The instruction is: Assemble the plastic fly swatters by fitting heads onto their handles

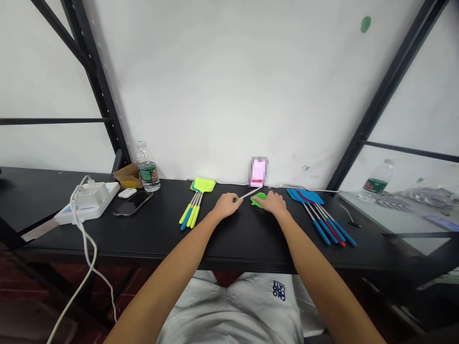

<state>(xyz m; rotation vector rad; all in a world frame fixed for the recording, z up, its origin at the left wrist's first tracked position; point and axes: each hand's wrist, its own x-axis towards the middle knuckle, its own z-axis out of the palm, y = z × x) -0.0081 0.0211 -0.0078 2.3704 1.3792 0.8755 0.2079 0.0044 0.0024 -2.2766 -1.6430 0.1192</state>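
Observation:
My left hand (226,205) is closed around a thin metal rod (250,193), which slants up and right toward the propped phone. My right hand (274,203) grips a bright green perforated plastic piece that looks like a fly swatter head (258,199), lying at the tabletop. Whether rod and green piece are joined cannot be made out. Left of my hands lies a bundle of fly swatters with yellow-green heads (204,185) and yellow and blue handles. To the right, several fly swatters with blue heads (311,197) are fanned out, with a red one among them.
A lit phone (258,172) leans against the wall behind my hands. On the left stand a water bottle (147,168), a cardboard box (128,176), a dark phone (134,204), a white case (127,193) and a power strip (89,203) with cables. A glossy panel (405,191) flanks the right side.

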